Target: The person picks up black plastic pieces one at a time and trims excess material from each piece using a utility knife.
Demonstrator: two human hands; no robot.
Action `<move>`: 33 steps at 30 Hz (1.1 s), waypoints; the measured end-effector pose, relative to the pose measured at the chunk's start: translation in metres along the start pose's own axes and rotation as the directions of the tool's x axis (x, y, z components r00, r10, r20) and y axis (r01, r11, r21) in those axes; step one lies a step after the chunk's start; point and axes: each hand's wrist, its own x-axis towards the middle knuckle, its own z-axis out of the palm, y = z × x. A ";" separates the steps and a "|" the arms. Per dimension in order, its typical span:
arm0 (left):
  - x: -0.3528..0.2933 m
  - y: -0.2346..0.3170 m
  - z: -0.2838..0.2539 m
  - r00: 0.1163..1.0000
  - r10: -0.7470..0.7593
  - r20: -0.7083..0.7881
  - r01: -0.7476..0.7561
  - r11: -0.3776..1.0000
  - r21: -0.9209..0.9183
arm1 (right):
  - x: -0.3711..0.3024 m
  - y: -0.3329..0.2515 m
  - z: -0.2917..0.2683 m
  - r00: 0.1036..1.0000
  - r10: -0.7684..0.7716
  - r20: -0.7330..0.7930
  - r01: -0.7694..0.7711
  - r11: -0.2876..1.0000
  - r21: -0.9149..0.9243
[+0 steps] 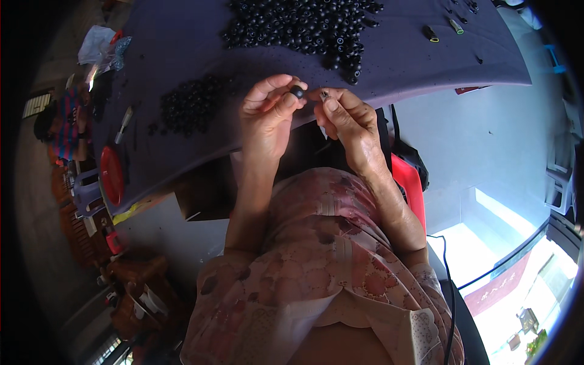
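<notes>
Just over the near edge of the table, my left hand (271, 109) pinches a small round black piece (297, 92) between thumb and fingertips. Close beside it on the right, my right hand (350, 118) is closed, thumb pressed against the forefinger. A small dark and silvery tip (325, 95) shows between that thumb and finger. Something pale and pointed (323, 132) sticks out below the same hand; whether both belong to one tool I cannot tell. A big heap of similar black rounded pieces (304, 27) lies farther back on the purple-grey tablecloth (401, 61).
Left of my hands spreads a pile of smaller dark bits (191, 103). A slim pale-handled tool (124, 124) and a red round dish (111, 175) lie near the left edge. Two short tube-like pieces (456, 26) rest at far right. A red chair (409, 182) stands by my right arm.
</notes>
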 end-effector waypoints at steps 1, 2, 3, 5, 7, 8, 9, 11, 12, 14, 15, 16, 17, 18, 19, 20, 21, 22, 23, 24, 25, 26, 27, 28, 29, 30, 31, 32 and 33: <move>0.001 0.001 -0.001 0.999 0.033 -0.021 -0.032 0.998 0.047 | 0.000 0.001 0.000 1.000 0.001 0.003 -0.001 1.000 0.001; 0.003 0.002 -0.002 0.997 0.066 -0.040 -0.062 0.994 0.094 | 0.001 0.001 -0.001 0.999 0.035 -0.010 -0.035 0.999 -0.010; 0.002 0.004 -0.004 0.997 0.068 -0.040 -0.064 0.993 0.095 | 0.001 0.002 -0.003 0.997 0.069 -0.023 -0.070 0.997 -0.020; 0.000 0.008 -0.011 0.989 0.081 -0.125 -0.028 0.926 0.377 | 0.002 0.004 -0.007 0.997 0.074 -0.034 -0.075 0.997 -0.034; -0.002 0.019 -0.016 0.951 0.255 -0.174 0.015 0.525 0.851 | 0.005 0.008 -0.012 0.996 0.075 -0.053 -0.078 0.996 -0.049; 0.002 0.028 -0.032 0.936 0.349 -0.040 -0.077 0.312 0.947 | 0.007 0.010 -0.013 0.997 0.053 -0.055 -0.058 0.993 -0.101; 0.005 0.032 -0.053 0.906 0.408 0.110 -0.156 0.082 0.984 | 0.008 0.014 -0.015 0.998 0.031 -0.060 -0.040 0.987 -0.156; 0.006 0.046 -0.081 0.903 0.408 0.132 -0.116 -0.064 0.991 | 0.009 0.017 -0.014 0.998 0.041 -0.057 -0.050 0.987 -0.154; 0.009 0.049 -0.086 0.902 0.403 0.152 -0.074 -0.203 0.976 | 0.010 0.018 -0.015 0.997 0.052 -0.060 -0.061 0.986 -0.154; 0.013 0.049 -0.089 0.887 0.400 0.230 -0.089 -0.341 0.936 | 0.009 0.017 -0.015 0.996 0.053 -0.066 -0.063 0.984 -0.168; 0.015 0.048 -0.088 0.871 0.387 0.302 -0.094 -0.472 0.876 | 0.009 0.017 -0.016 0.996 0.058 -0.071 -0.070 0.981 -0.182; 0.017 0.043 -0.086 0.871 0.387 0.302 -0.119 -0.430 0.895 | 0.010 0.016 -0.016 0.996 0.056 -0.073 -0.068 0.981 -0.183; 0.018 0.038 -0.074 0.870 0.391 0.299 -0.137 -0.390 0.911 | 0.009 0.014 -0.015 0.997 0.018 -0.079 -0.032 0.985 -0.172; 0.022 0.028 -0.060 0.887 0.359 0.292 -0.169 -0.337 0.926 | 0.009 0.011 -0.015 0.996 -0.022 -0.087 0.008 0.986 -0.164; 0.028 0.013 -0.052 0.905 0.309 0.292 -0.239 -0.200 0.950 | 0.008 0.009 -0.015 0.996 -0.024 -0.084 0.010 0.985 -0.169; 0.029 -0.003 -0.034 0.943 0.265 0.199 -0.203 -0.015 0.979 | 0.007 0.006 -0.016 0.994 -0.047 -0.096 0.029 0.983 -0.181; 0.032 -0.018 -0.024 0.958 0.211 0.195 -0.219 0.098 0.971 | 0.008 0.005 -0.018 0.991 -0.069 -0.111 0.047 0.980 -0.194; 0.036 -0.035 -0.024 0.960 0.196 0.201 -0.236 0.177 0.955 | 0.007 0.005 -0.019 0.991 -0.080 -0.107 0.052 0.969 -0.240; 0.040 -0.046 -0.014 0.939 0.230 0.255 -0.295 0.161 0.942 | 0.006 0.002 -0.018 0.991 -0.082 -0.108 0.053 0.968 -0.246; 0.042 -0.055 -0.008 0.946 0.222 0.237 -0.269 0.130 0.954 | 0.004 -0.001 -0.018 0.989 -0.100 -0.108 0.072 0.968 -0.239; 0.044 -0.060 -0.005 0.952 0.215 0.217 -0.242 0.098 0.965 | 0.003 -0.004 -0.017 0.987 -0.118 -0.108 0.090 0.969 -0.232; 0.047 -0.063 -0.006 0.951 0.216 0.220 -0.245 0.100 0.964 | 0.003 -0.004 -0.018 0.987 -0.121 -0.109 0.093 0.968 -0.233; 0.048 -0.066 -0.008 0.957 0.214 0.197 -0.221 0.095 0.971 | 0.003 -0.005 -0.018 0.988 -0.123 -0.097 0.102 0.973 -0.206; 0.049 -0.068 -0.009 0.962 0.212 0.173 -0.195 0.090 0.977 | 0.003 -0.005 -0.018 0.989 -0.125 -0.083 0.109 0.978 -0.177; 0.051 -0.068 -0.010 0.962 0.213 0.174 -0.196 0.087 0.977 | 0.003 -0.005 -0.017 0.989 -0.126 -0.082 0.110 0.978 -0.174; 0.053 -0.068 -0.010 0.935 0.255 0.245 -0.273 0.080 0.959 | 0.003 -0.004 -0.016 0.991 -0.100 -0.084 0.082 0.978 -0.191; 0.053 -0.068 -0.012 0.902 0.296 0.314 -0.348 0.069 0.935 | 0.003 -0.003 -0.014 0.994 -0.073 -0.086 0.054 0.977 -0.208; 0.053 -0.066 -0.009 0.902 0.295 0.315 -0.349 0.069 0.935 | 0.004 -0.001 -0.015 0.993 -0.074 -0.087 0.054 0.977 -0.207; 0.051 -0.063 -0.005 0.941 0.270 0.205 -0.264 0.203 0.943 | 0.005 0.005 -0.018 0.992 -0.089 -0.085 0.067 0.969 -0.237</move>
